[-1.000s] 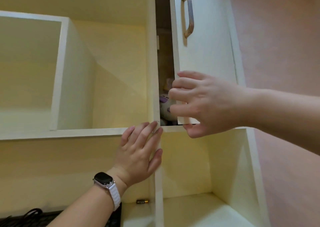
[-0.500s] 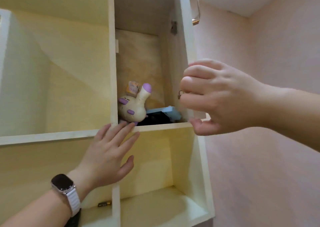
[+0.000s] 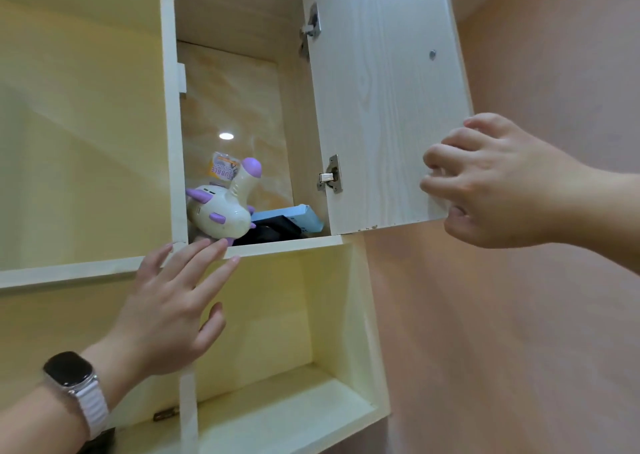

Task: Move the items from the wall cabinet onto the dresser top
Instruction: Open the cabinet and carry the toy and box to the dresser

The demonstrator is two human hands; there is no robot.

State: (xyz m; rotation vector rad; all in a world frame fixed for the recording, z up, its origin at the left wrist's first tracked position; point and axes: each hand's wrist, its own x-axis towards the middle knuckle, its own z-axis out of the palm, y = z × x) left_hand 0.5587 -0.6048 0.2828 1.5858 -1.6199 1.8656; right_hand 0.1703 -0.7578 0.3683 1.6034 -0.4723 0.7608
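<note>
The wall cabinet's door (image 3: 384, 100) stands swung wide open to the right. My right hand (image 3: 491, 183) curls around its lower outer edge. Inside, a cream and purple bubble toy (image 3: 221, 208) lies at the front left of the cabinet floor. Behind it leans a small packet marked bubble solution (image 3: 221, 168). A light blue box (image 3: 304, 216) rests on something black (image 3: 273, 234) to the toy's right. My left hand (image 3: 173, 308), with a watch on its wrist, is flat and spread, its fingertips touching the shelf edge (image 3: 287, 246) just under the toy.
Open cream shelf bays lie left of the cabinet (image 3: 79, 142) and below it (image 3: 277, 315). A small battery (image 3: 166, 415) lies on the bottom shelf by the divider. A pink wall (image 3: 519, 349) fills the right side.
My right hand has swung the door from nearly closed to wide open, baring the toy, packet and box. My left hand stayed flat at the shelf edge.
</note>
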